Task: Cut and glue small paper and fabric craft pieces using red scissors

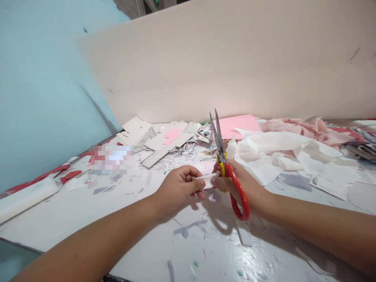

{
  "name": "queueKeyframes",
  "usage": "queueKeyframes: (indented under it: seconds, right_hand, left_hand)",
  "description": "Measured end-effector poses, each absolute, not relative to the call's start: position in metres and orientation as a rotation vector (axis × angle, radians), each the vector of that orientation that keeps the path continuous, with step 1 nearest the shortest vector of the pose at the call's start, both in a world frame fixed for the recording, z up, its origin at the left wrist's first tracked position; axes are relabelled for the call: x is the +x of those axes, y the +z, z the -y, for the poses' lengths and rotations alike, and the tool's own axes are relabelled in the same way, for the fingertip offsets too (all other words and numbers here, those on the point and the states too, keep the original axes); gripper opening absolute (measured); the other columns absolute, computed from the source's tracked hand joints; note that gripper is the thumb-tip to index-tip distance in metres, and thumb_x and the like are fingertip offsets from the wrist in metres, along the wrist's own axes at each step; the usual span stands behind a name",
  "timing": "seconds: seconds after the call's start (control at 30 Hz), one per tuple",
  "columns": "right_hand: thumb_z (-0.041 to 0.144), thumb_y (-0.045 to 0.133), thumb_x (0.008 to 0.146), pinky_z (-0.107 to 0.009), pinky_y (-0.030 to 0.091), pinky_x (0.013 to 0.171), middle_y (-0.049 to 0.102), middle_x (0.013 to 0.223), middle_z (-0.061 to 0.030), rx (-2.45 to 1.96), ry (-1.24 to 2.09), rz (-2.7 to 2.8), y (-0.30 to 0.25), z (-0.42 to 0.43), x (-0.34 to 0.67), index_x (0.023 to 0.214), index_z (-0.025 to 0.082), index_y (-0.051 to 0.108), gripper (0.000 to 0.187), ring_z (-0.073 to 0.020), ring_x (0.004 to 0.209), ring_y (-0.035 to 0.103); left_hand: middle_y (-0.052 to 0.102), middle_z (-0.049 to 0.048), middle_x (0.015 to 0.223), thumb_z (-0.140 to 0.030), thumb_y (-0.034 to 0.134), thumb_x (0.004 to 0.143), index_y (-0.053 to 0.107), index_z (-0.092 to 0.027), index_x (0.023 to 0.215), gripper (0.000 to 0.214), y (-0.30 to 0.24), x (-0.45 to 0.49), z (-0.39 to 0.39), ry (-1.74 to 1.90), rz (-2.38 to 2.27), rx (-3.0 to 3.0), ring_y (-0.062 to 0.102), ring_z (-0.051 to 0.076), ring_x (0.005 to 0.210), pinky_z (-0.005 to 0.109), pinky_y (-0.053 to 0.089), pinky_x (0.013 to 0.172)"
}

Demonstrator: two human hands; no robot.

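A small white paper piece (208,181) is stretched between my two hands, above the white table (147,250). My left hand (178,186) is closed, pinching its left end between thumb and fingers. At the other end, the thumb and fingertips of my right hand (243,184) press on the paper. That same hand also carries scissors (241,199) with red and yellow handles. Their blades point up and away from me and stand slightly apart, clear of the paper. Part of the handle hides some of the right fingers.
Cardboard offcuts (170,149) and paper shreds pile up at the back. Pink paper (235,126), a white nozzle bottle (231,148) and crumpled white sheet material (264,147) lie behind my right hand. A white roll (29,197) is at left. A beige panel (235,58) stands behind.
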State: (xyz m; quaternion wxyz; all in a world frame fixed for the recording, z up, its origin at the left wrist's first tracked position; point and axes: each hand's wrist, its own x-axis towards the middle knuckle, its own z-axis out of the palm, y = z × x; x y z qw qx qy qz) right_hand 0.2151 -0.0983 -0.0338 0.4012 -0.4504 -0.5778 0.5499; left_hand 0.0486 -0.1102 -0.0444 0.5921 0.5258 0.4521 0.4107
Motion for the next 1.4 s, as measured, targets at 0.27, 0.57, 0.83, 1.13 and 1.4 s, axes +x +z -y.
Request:
queueKeyframes:
  seconds: [0.27,0.57,0.83,1.13,1.4]
  right_hand:
    - [0.023,0.061,0.064,-0.025,0.038,0.051,0.047,0.053,0.0066,-1.127,1.407,1.546,-0.031,0.095,0.217,0.071,0.021,0.04,0.022,-0.0112,0.051,0.047]
    - [0.02,0.064,0.058,-0.024,0.032,0.048,0.047,0.058,0.0055,-1.118,1.479,1.508,-0.031,0.095,0.219,0.068,0.021,0.041,0.024,-0.0109,0.051,0.043]
    - [0.014,0.062,0.058,-0.023,0.03,0.048,0.044,0.055,0.0072,-1.095,1.495,1.535,-0.031,0.095,0.22,0.066,0.02,0.041,0.023,-0.0091,0.05,0.04]
    - [0.014,0.059,0.064,-0.026,0.04,0.055,0.051,0.063,0.0052,-1.146,1.375,1.527,-0.028,0.1,0.216,0.074,0.021,0.041,0.021,-0.0129,0.058,0.052]
    - [0.016,0.057,0.069,-0.026,0.037,0.056,0.051,0.067,0.0046,-1.006,1.208,1.612,-0.04,0.096,0.22,0.079,0.021,0.044,0.017,-0.0122,0.061,0.047]
  left_hand:
    - [0.058,0.0006,0.05,-0.027,0.068,0.067,0.056,-0.016,0.076,0.019,-0.043,0.045,0.109,0.911,-1.01,1.141,0.057,0.014,0.05,0.031,0.051,0.045]
    - [0.056,-0.0007,0.051,-0.027,0.072,0.062,0.056,-0.015,0.076,0.024,-0.041,0.044,0.108,0.895,-1.048,1.11,0.058,0.015,0.05,0.03,0.051,0.045]
    - [0.056,-0.0023,0.056,-0.025,0.069,0.066,0.055,-0.016,0.074,0.018,-0.041,0.04,0.107,0.84,-1.086,1.291,0.059,0.012,0.051,0.024,0.049,0.046]
    - [0.062,-0.0002,0.063,-0.022,0.056,0.077,0.044,-0.02,0.077,0.012,-0.043,0.047,0.114,0.855,-0.874,1.177,0.059,0.012,0.056,0.024,0.047,0.051]
    - [0.063,-0.0016,0.062,-0.015,0.048,0.078,0.043,-0.021,0.082,0.009,-0.047,0.047,0.108,0.918,-0.893,1.219,0.059,0.013,0.048,0.022,0.044,0.041]
